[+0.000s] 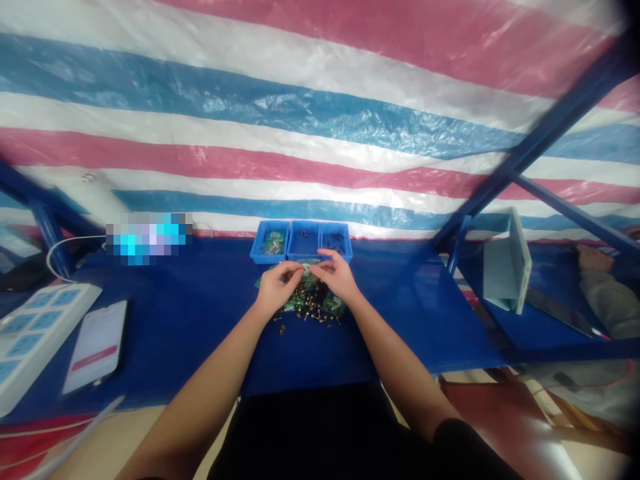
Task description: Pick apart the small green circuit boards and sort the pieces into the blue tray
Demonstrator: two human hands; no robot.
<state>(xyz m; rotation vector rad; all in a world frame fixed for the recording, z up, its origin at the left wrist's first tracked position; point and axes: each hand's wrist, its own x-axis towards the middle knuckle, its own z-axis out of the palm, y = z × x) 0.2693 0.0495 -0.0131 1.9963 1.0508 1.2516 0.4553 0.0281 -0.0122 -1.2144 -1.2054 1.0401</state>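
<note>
My left hand [277, 288] and my right hand [339, 276] meet fingertip to fingertip above the middle of the blue table. Thumb and index finger of each are pinched together, on something too small to make out. Under and in front of them spreads a pile of small brass-coloured screw-like pieces [313, 310], mixed with green pieces [334, 305]. Just beyond my hands stand three joined blue bins: the left bin [255, 253] holds green and pale pieces, the middle bin [303, 256] a few small dark bits, the right bin [349, 248] dark slender pieces.
On the left lie a phone [96, 347] and a white power strip [55, 333] with a cable. A pixelated patch covers something behind them. Blue frame posts [453, 247] rise at the right. Beyond stands a pale panel [523, 260], near another person's arm [607, 293]. Striped sheeting [300, 113] hangs behind.
</note>
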